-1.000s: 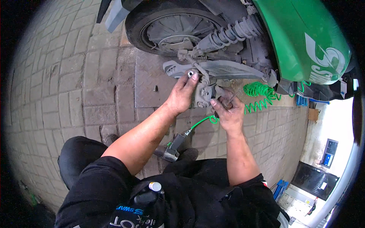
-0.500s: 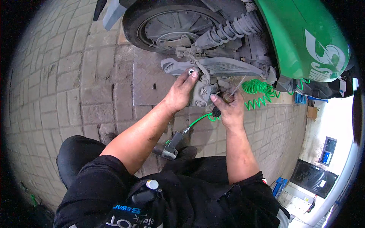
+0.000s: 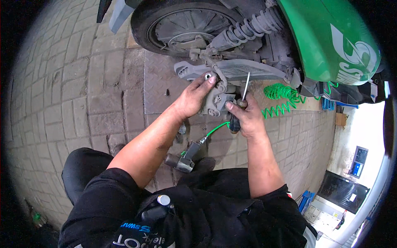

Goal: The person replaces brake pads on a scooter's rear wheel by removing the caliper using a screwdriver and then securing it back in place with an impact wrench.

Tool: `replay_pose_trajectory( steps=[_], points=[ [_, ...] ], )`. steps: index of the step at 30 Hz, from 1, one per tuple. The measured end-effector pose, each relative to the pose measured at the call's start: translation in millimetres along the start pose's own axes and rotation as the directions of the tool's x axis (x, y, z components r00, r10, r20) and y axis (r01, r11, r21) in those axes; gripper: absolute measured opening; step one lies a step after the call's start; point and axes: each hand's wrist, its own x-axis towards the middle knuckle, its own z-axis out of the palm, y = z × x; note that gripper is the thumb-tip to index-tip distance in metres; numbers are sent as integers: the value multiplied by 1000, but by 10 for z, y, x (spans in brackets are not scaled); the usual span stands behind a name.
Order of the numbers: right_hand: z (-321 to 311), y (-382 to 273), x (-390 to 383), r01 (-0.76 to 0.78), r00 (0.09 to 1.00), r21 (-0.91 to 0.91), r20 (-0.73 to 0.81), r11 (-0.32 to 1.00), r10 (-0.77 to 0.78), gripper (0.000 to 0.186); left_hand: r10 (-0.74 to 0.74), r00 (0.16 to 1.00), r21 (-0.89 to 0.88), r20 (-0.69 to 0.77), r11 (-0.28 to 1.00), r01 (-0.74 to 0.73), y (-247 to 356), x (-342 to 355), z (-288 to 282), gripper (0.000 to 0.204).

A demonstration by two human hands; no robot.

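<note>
My left hand (image 3: 194,94) is closed on the upper left of a dirty metal brake caliper (image 3: 215,103), thumb beside a small shiny fitting at its top. My right hand (image 3: 247,117) grips a screwdriver (image 3: 235,123) with a dark handle, its bare blade pointing up, while the thumb lies at the caliper's right side. The caliper hangs by a hose below the grey swingarm (image 3: 248,69). Above are a spoked-pattern wheel (image 3: 173,25), a coil shock absorber (image 3: 252,29) and a green body panel (image 3: 314,37).
A metal plate (image 3: 159,87) lies under the wheel, a small bolt (image 3: 167,92) on it. An air impact wrench (image 3: 186,157) rests between my legs, joined to a coiled green hose (image 3: 281,95). A white wall (image 3: 351,128) with a screen and blue objects stands at right.
My right hand has shifted slightly left and turned the screwdriver, so its blade now points more nearly upright. My left hand has moved slightly up with the caliper.
</note>
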Motion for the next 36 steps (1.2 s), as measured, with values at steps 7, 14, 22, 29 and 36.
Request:
replay_pose_trajectory(
  steps=[7, 14, 22, 29, 36],
  points=[
    [33, 42, 16, 75, 978, 201, 177, 977, -111, 53, -96, 987, -218, 132, 968, 123, -93, -11, -40, 51],
    [-36, 51, 134, 105, 965, 154, 224, 983, -138, 54, -124, 989, -308, 84, 940, 144, -128, -67, -97, 54],
    [26, -37, 147, 254, 937, -11, 250, 967, -244, 45, -156, 986, -251, -57, 958, 137, -118, 3, -171, 59],
    [143, -152, 164, 306, 931, 38, 196, 951, -307, 39, 180, 932, -415, 314, 909, -36, 14, -53, -310, 92],
    [234, -172, 114, 333, 934, 23, 132, 943, -333, 40, 1, 995, 201, 99, 979, -21, 192, -84, -306, 85]
  ],
)
